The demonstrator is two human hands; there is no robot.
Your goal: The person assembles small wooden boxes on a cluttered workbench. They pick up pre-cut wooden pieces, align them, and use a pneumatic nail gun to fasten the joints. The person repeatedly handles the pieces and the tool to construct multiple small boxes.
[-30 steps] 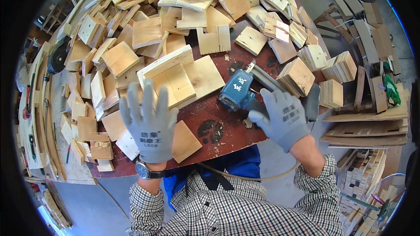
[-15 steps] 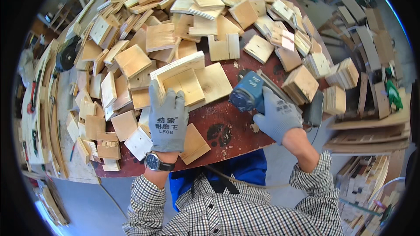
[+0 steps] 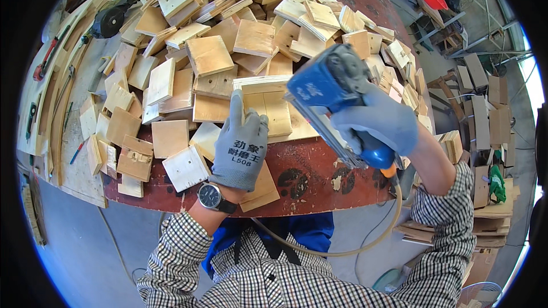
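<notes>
A blue metal-bodied nail gun (image 3: 328,80) with a ribbed, slanted magazine is tilted above the right end of a pale, smooth-grained plywood assembly (image 3: 276,108) with a raised back strip; the right grey-gloved hand (image 3: 385,121) is wrapped around its handle, forearm angled inward; the left grey-gloved hand (image 3: 240,149), apart from it, lies palm down, fingers extended against the assembly's left part; beneath is a worn dark-red tabletop (image 3: 365,187); beyond, heaped square plywood blocks (image 3: 255,38).

A blue nail gun (image 3: 326,80) with a silvery magazine, slightly blurred, is held tilted above the surface (image 3: 319,197), toward the right. Pale wooden boards (image 3: 275,113), one stood on edge behind flat ones, are laid short of the near edge.
</notes>
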